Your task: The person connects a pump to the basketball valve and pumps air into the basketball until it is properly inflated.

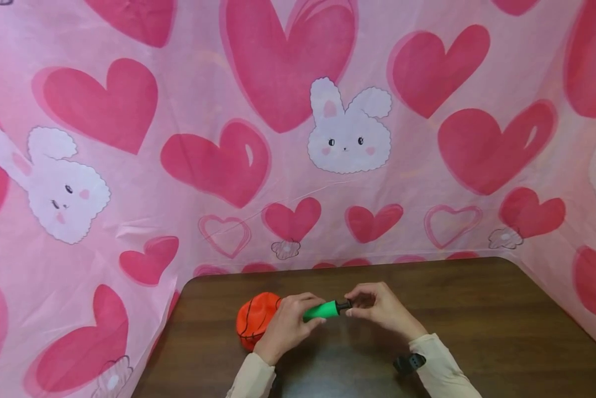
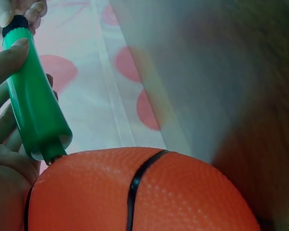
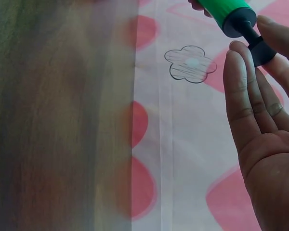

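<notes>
An orange ball [image 1: 253, 320] with black lines, like a small basketball, sits on the table beside my left hand [image 1: 288, 323]. That hand grips the green barrel of a hand pump [image 1: 330, 309], its thumb laid along the side. In the left wrist view the narrow end of the pump [image 2: 41, 96] meets the surface of the ball [image 2: 101, 192]. My right hand [image 1: 382, 308] pinches the black handle [image 3: 262, 52] between thumb and fingers. A short length of black rod shows between barrel and handle. The ball looks slightly uneven in the head view.
The brown wooden table [image 1: 476, 315] has a rounded far corner on each side. A pink cloth [image 1: 298, 188] with hearts and rabbits hangs behind and along the sides. A black strapped device [image 1: 409, 363] sits at the right wrist.
</notes>
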Demonstrator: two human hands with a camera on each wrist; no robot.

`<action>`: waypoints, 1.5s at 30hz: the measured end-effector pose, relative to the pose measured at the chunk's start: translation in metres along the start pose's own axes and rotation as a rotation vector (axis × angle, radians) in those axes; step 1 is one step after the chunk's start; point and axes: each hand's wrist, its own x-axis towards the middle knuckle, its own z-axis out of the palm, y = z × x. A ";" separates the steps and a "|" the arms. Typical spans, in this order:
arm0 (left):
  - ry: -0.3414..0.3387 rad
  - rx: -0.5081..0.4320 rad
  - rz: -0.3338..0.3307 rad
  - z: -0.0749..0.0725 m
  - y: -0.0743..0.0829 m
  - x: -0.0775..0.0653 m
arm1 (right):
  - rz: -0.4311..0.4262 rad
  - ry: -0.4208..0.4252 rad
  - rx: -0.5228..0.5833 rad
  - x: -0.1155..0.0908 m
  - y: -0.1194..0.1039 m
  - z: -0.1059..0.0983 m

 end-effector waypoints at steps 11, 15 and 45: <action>0.007 -0.004 0.019 -0.003 -0.001 0.000 | -0.047 0.003 -0.001 0.000 -0.002 0.000; 0.003 -0.011 0.029 -0.004 -0.003 0.001 | -0.061 0.003 -0.010 0.000 -0.002 -0.004; 0.001 -0.016 0.003 -0.007 -0.002 -0.001 | -0.111 0.068 0.010 -0.033 0.001 -0.069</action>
